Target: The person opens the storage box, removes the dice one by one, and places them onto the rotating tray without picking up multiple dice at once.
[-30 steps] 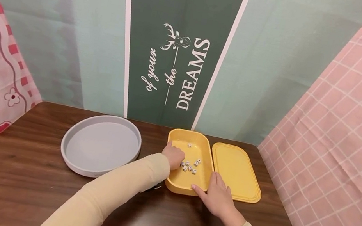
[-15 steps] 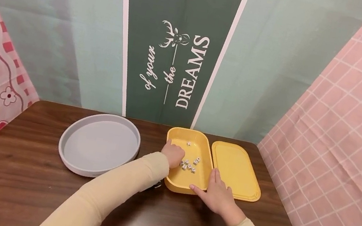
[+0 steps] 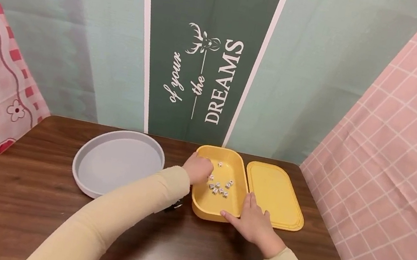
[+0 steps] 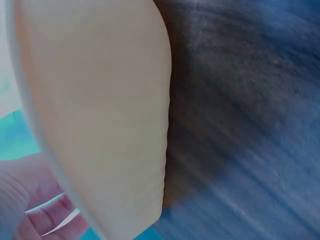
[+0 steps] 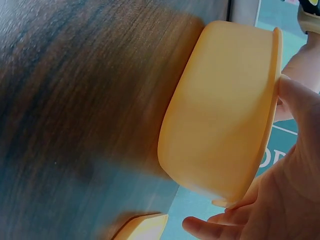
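Note:
A yellow open box (image 3: 214, 206) sits on the table, with several small white dice (image 3: 219, 189) scattered over its floor. My left hand (image 3: 197, 169) reaches over the box's left rim, fingers bent down inside; a die (image 3: 211, 177) lies beside them. Whether those fingers pinch a die is hidden. In the left wrist view, the left hand (image 4: 42, 200) shows partly behind the box's pale-looking wall (image 4: 110, 110). My right hand (image 3: 257, 224) holds the near right corner, thumb on the front rim and fingers along the right side. The right wrist view shows that hand (image 5: 290, 170) against the box wall (image 5: 220, 105).
A round grey tray (image 3: 118, 166) stands to the left of the box. The flat yellow lid (image 3: 274, 197) lies close by the box's right side. Behind the wooden table (image 3: 181, 253) hangs a green curtain (image 3: 216, 4); pink cloths flank it.
My left hand has shifted slightly away from me along the box's left rim. A die now shows beside its fingers, apart from the main cluster. The right hand keeps its place.

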Demonstrator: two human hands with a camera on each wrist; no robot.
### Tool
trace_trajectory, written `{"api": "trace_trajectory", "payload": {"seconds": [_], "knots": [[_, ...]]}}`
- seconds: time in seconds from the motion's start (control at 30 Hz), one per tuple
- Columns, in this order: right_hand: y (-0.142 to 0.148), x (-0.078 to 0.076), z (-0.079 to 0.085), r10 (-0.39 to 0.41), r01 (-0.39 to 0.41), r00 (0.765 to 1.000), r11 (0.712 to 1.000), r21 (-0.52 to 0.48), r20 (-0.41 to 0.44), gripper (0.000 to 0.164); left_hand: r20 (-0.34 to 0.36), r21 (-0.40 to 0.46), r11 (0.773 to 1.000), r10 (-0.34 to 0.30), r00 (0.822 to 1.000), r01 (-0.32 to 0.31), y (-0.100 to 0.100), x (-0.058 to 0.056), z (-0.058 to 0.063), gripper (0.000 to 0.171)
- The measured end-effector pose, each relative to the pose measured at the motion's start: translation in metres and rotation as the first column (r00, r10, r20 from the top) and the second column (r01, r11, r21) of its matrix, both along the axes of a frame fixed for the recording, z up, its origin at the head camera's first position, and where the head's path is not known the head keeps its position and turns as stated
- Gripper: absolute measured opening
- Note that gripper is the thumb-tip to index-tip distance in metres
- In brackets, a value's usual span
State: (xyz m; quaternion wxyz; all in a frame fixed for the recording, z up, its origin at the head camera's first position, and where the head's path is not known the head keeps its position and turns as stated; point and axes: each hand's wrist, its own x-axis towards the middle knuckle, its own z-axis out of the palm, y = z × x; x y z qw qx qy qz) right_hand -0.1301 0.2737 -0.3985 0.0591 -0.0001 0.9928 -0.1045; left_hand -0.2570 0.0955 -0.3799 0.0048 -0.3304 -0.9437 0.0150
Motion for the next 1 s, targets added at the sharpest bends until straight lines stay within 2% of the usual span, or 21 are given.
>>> {"api": "trace_trajectory", "payload": {"seconds": [0.13, 0.3, 0.5, 0.7, 1.0], "knots": [[0.000, 0.000, 0.000, 0.000, 0.000, 1.000, 1.000, 0.002, 0.006, 0.103, -0.030, 0.016, 0.999, -0.039, 0.999, 0.039, -0.009, 0.004, 0.010, 0.012], [0.000, 0.000, 0.000, 0.000, 0.000, 1.000, 1.000, -0.007, 0.010, 0.104, -0.044, 0.033, 0.997, -0.064, 0.997, 0.065, -0.021, 0.006, 0.016, 0.010], [0.000, -0.001, -0.001, 0.002, -0.002, 1.000, 1.000, -0.009, 0.012, 0.106, -0.081, 0.035, 0.997, -0.063, 0.995, 0.067, -0.039, 0.008, 0.019, 0.011], [0.001, -0.001, 0.000, 0.009, -0.009, 1.000, 1.000, -0.004, -0.001, 0.107, -0.125, 0.077, 0.994, -0.067, 0.990, 0.077, -0.062, 0.008, 0.025, 0.011], [0.002, -0.001, -0.001, 0.010, -0.009, 1.000, 1.000, -0.011, 0.009, 0.108, -0.125, 0.107, 0.993, -0.045, 0.991, 0.059, -0.098, 0.004, 0.028, 0.015]]}}
